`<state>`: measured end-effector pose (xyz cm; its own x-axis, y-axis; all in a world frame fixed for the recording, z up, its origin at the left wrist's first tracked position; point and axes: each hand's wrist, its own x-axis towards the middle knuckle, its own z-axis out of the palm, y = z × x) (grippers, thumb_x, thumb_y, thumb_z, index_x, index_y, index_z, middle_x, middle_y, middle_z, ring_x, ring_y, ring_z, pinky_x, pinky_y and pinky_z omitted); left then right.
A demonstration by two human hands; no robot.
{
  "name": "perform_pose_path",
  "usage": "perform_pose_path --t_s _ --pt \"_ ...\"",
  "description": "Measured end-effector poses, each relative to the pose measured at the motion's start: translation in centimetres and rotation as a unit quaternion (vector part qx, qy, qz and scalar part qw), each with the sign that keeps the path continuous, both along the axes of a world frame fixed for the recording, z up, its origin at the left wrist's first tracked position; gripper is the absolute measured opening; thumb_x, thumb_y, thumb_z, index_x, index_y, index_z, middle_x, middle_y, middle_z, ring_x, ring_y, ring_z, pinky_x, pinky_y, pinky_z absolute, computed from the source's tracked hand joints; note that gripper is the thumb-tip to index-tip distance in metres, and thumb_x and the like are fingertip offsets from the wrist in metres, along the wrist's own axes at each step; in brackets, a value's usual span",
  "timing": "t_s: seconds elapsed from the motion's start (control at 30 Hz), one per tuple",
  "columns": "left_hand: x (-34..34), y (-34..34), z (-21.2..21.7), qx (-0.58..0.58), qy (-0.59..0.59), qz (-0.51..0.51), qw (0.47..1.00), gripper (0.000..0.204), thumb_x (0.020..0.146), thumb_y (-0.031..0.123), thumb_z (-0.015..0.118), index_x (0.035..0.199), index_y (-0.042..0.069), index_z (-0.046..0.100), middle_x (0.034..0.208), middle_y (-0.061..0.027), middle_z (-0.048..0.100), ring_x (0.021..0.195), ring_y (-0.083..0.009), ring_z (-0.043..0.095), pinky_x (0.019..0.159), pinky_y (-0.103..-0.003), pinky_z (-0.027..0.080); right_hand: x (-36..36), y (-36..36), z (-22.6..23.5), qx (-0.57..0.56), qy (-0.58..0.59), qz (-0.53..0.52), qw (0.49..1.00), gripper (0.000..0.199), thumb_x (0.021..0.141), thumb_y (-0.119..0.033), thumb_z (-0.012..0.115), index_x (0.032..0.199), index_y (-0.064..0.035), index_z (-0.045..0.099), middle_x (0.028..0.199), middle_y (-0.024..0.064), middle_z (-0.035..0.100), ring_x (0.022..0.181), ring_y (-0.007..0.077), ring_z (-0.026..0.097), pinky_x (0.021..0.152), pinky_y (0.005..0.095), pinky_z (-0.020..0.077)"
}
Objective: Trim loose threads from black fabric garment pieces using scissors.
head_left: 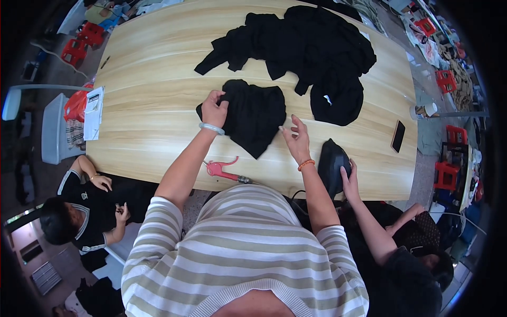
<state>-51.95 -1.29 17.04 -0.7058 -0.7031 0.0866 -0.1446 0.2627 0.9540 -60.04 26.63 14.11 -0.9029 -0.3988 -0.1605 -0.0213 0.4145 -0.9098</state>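
Note:
A black cloth garment (253, 113) lies on the wooden table in front of me, its lower end narrowing to a point. My left hand (215, 111), with a pale bangle at the wrist, has its fingers closed on the garment's upper left side. Just off the garment's right edge is my right hand (297, 140), wearing an orange bead bracelet; its fingers are apart and hold nothing I can see. A pile of black garments (311, 45) spreads across the far side, and one black piece (338, 103) with a small white tag hangs off toward me.
A red air blow gun (224, 171) lies near the table's front edge. To my right, a co-worker's hand (348, 182) rests against a dark rounded object (332, 166). A phone (398, 136) and paper cup (425, 110) are farther right. Another person (79, 211) sits at left.

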Motion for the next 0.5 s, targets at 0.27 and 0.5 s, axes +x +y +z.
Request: perform_pose_path --t_s 0.27,0.5 --pt "-1.3 3.8 16.9 -0.042 0.167 -0.169 0.971 0.023 0.082 -0.008 0.057 0.102 0.000 0.062 0.092 -0.0021 0.061 0.082 -0.0086 0.058 0.077 -0.022 0.045 -2.7 -9.4 7.8 -0.206 -0.092 0.129 0.966 0.049 0.088 -0.013 0.070 0.132 -0.0043 0.051 0.110 0.0079 0.064 0.092 0.0127 0.061 0.080 0.0282 0.0518" --pt "2.9 -4.1 19.5 -0.185 0.118 -0.138 0.966 0.024 0.085 -0.009 0.057 0.107 0.000 0.061 0.094 -0.0046 0.066 0.089 -0.0101 0.061 0.080 -0.022 0.047 -10.9 -3.3 8.2 -0.302 0.045 -0.207 0.929 0.025 0.093 -0.011 0.063 0.115 0.0011 0.065 0.085 -0.0003 0.065 0.066 0.0051 0.055 0.062 0.0192 0.0477"
